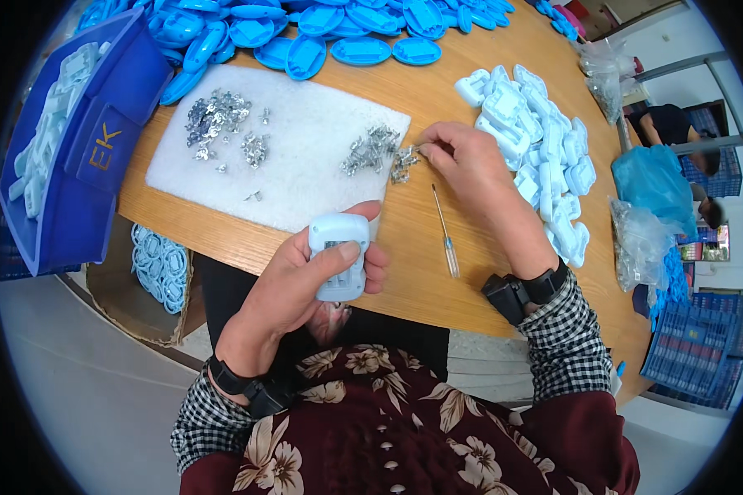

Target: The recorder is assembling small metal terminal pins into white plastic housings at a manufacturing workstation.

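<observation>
Left grip (305,280) wraps closed around a pale blue plastic housing (339,256) at 6 o'clock, thumb across its front. At 12 o'clock from it lies a white foam pad (305,148) on the table (421,272), scattered with small metal clips (371,150). Right grip (462,161) pinches one clip at the pad's 3 o'clock edge, with a screwdriver (446,231) just below.

A blue bin (99,157) with a gold label hangs off the table's (421,280) left edge; clear plastic bags (640,239) crowd its right edge; a cardboard box (132,305) sits below
</observation>
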Tool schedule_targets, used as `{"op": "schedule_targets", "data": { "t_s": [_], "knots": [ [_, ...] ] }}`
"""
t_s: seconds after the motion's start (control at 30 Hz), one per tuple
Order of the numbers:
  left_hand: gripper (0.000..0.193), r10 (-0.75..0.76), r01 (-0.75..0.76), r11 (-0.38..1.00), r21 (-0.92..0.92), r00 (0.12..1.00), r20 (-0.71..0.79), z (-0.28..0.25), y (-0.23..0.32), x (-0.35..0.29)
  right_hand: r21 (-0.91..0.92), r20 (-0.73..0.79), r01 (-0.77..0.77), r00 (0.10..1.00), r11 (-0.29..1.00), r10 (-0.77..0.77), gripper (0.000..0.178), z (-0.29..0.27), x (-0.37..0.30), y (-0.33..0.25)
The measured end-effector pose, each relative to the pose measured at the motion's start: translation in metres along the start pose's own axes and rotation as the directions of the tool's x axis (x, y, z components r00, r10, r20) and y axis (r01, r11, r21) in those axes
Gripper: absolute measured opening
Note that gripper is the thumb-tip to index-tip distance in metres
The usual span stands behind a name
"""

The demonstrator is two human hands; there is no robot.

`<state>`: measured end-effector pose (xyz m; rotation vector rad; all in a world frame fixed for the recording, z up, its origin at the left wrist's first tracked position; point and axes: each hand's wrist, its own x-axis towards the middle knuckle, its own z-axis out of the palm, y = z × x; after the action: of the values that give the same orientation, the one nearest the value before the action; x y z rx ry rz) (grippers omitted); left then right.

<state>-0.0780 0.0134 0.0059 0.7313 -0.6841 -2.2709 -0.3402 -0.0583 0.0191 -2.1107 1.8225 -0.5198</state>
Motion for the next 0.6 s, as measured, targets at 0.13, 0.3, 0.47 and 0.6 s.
{"op": "schedule_targets", "data": {
  "t_s": [0.13,0.3,0.47,0.6],
  "knots": [
    [0.054,-0.005,0.005,1.0,-0.002,1.0,0.003,-0.003,-0.001,-0.002,0.039,0.001,-0.128,0.992,0.991,0.129,0.013,-0.014,-0.011,-0.011],
    [0.053,0.001,0.001,0.999,0.053,0.999,-0.035,-0.002,-0.001,0.003,0.324,0.018,-0.204,0.978,0.924,0.209,0.014,-0.02,-0.051,-0.045],
    [0.056,0.074,-0.067,0.995,0.078,0.994,-0.086,0.005,0.005,-0.003,0.476,-0.012,-0.021,0.999,0.879,0.031,0.015,-0.002,-0.078,-0.08],
    [0.056,0.147,-0.134,0.974,0.182,0.987,-0.063,-0.002,0.005,-0.006,0.584,-0.028,0.001,0.999,0.811,0.019,0.013,0.01,-0.083,-0.103]
  ]
}}
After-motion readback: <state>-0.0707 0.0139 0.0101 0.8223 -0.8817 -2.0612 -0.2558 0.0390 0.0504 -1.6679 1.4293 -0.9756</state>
